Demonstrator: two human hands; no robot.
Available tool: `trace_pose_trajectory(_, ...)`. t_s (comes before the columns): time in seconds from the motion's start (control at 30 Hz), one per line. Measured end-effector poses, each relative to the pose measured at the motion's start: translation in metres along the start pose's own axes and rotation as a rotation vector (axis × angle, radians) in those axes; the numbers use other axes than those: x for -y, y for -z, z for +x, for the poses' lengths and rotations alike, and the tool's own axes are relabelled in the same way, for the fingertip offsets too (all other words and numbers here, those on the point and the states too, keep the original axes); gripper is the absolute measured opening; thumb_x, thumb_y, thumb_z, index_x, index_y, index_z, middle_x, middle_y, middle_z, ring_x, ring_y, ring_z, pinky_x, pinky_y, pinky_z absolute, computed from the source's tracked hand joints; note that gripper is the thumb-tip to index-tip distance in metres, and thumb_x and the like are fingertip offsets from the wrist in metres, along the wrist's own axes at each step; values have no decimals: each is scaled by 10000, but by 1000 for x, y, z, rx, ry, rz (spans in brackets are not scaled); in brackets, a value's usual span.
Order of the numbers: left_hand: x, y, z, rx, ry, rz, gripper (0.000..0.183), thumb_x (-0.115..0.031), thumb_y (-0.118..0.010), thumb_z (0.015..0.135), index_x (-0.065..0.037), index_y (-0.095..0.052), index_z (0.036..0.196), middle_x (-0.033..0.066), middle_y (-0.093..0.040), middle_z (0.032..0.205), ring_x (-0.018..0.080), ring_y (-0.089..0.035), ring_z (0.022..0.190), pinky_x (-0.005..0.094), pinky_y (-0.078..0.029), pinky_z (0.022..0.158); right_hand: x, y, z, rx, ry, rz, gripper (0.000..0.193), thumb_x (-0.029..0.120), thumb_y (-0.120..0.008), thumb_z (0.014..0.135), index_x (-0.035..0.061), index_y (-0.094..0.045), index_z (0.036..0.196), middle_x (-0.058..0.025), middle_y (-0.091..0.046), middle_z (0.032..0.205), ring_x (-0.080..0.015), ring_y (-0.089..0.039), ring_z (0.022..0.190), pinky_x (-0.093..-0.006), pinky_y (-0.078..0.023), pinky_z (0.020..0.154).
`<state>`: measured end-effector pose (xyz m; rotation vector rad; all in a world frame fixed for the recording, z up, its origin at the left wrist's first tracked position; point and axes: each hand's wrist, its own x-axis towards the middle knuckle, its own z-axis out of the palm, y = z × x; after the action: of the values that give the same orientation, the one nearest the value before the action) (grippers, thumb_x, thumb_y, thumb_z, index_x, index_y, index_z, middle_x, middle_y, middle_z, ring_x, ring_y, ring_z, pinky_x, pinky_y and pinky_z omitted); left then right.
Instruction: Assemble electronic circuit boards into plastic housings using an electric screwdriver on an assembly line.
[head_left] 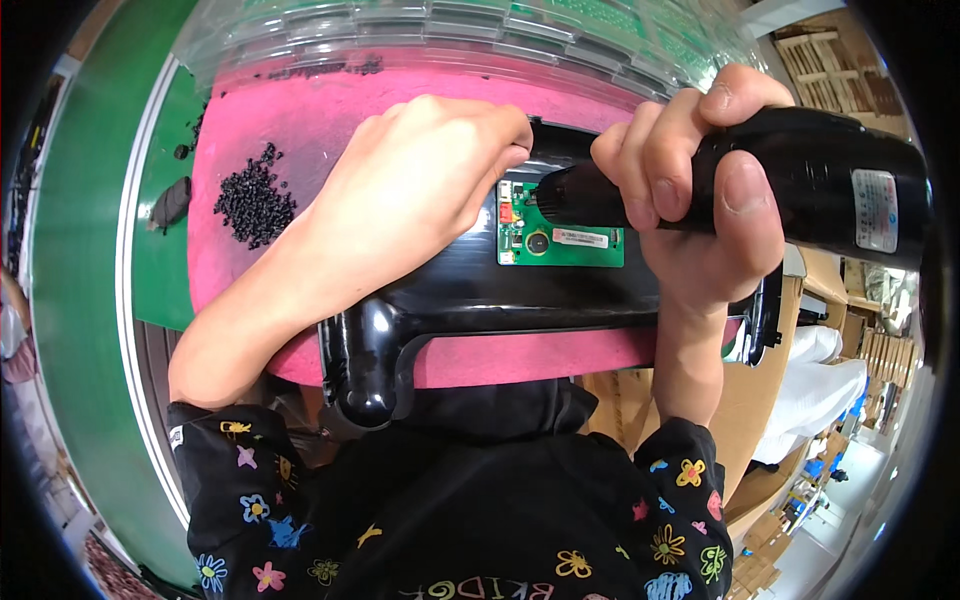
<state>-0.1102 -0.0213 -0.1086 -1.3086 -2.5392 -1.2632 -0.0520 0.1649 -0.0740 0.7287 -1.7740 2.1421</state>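
Note:
A black electric screwdriver is wrapped in the fingers of my right hand. Its nose end points left, over the upper part of a green circuit board; the very tip is hard to see. The board lies on a glossy black plastic housing, with a red connector and a round part on its left side. My left hand reaches across the housing, fingers curled together at the board's upper left. What its fingertips hold, if anything, is hidden.
A heap of small black screws lies on the pink mat to the left. Clear plastic trays stand along the back. A dark lump rests on the green surface. Cardboard stands at the right.

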Motion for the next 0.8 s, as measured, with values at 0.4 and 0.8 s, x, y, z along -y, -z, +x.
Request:
trace_pose_trajectory(0.4,1,2,-5,114,-21,107,118,-48,-575,843,60,-609,880,249,-637,744,421,-661,759,479,-541,638,-8,-18,14,18,-91,-114,252,217,-528,929,39,-484,1103,1,-444,640,-97,-382,521,-271,-361,529)
trace_pose_trajectory(0.8,1,-1,2,77,-172,-122,111,-48,-693,826,32,-668,899,163,-682,796,335,-672,721,375,-525,631,33,-3,0,-220,72,200,309,353,-578,885,126,-551,1093,54,-460,670,-73,-413,555,-289,-352,664)
